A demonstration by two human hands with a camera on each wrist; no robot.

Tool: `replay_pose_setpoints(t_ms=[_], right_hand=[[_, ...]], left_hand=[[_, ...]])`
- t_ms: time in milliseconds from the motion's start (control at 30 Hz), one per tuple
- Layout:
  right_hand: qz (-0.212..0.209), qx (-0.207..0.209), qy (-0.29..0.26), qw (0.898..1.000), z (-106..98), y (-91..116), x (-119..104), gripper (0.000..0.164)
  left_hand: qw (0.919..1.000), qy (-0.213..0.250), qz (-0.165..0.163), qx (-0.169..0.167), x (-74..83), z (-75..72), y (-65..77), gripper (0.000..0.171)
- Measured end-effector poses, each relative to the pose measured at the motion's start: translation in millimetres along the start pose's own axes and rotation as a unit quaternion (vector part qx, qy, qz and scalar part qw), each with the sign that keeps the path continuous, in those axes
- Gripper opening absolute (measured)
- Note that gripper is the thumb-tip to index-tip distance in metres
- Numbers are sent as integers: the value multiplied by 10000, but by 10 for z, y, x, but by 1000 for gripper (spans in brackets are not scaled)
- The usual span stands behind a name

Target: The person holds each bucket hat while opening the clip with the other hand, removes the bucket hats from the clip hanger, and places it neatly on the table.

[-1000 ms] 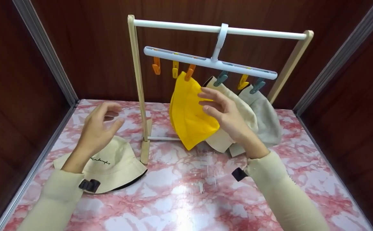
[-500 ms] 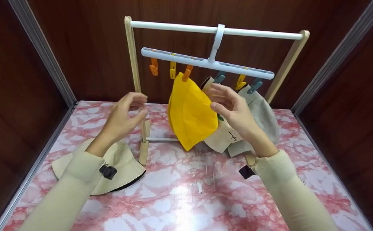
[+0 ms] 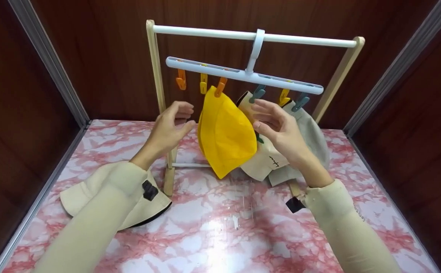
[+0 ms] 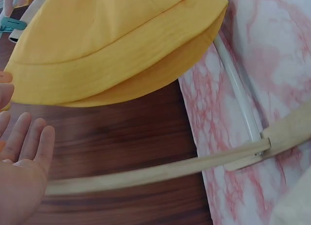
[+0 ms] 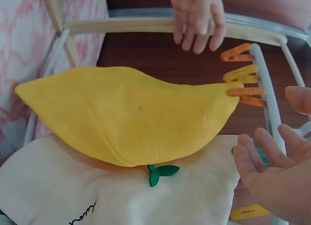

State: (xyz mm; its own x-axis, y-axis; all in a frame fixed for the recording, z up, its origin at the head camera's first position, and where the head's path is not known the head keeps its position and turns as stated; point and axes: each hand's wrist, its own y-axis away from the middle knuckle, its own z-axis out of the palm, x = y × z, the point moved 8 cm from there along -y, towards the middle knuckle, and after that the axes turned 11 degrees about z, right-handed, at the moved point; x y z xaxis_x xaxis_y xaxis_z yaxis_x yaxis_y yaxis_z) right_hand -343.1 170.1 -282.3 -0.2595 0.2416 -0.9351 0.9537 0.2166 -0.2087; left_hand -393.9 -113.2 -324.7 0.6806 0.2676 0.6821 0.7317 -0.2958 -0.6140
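Note:
A yellow bucket hat hangs by its brim from an orange clothespin on a pale blue clip hanger. My left hand is raised just left of the hat, fingers loosely bent, holding nothing. On the hat's other side my right hand hovers in front of a cream bucket hat, also holding nothing. In the right wrist view a gap shows between the right fingers and the yellow hat. A green leaf ornament shows on the cream hat, which the yellow one partly covers.
The hanger hooks over the white rod of a wooden rack. A grey hat hangs at right. Another cream hat lies on the marbled table at left, partly under my left sleeve. Orange and yellow clothespins hang at left.
My left hand has moved right and up, from above the lying hat to beside the yellow hat. My right hand has shifted right, from in front of the yellow hat to its right edge.

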Motion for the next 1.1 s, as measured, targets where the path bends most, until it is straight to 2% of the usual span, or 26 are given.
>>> replay_pose_setpoints(t_ms=[400,700,900,1100], right_hand=[[12,8,-40,10000,-32,16,-1,53],[16,-5,-99,9999,-11,23,3,53],[-4,4,-101,9999,-11,26,28,54],[7,19,-140,9999,-23,40,39,55]], left_hand=[[9990,192,-355,209,-145,147,-202,36],[9977,287,-499,359,-236,242,-276,38],[9959,540,-602,406,-225,302,-277,40],[9957,459,-683,423,-198,350,-313,38]])
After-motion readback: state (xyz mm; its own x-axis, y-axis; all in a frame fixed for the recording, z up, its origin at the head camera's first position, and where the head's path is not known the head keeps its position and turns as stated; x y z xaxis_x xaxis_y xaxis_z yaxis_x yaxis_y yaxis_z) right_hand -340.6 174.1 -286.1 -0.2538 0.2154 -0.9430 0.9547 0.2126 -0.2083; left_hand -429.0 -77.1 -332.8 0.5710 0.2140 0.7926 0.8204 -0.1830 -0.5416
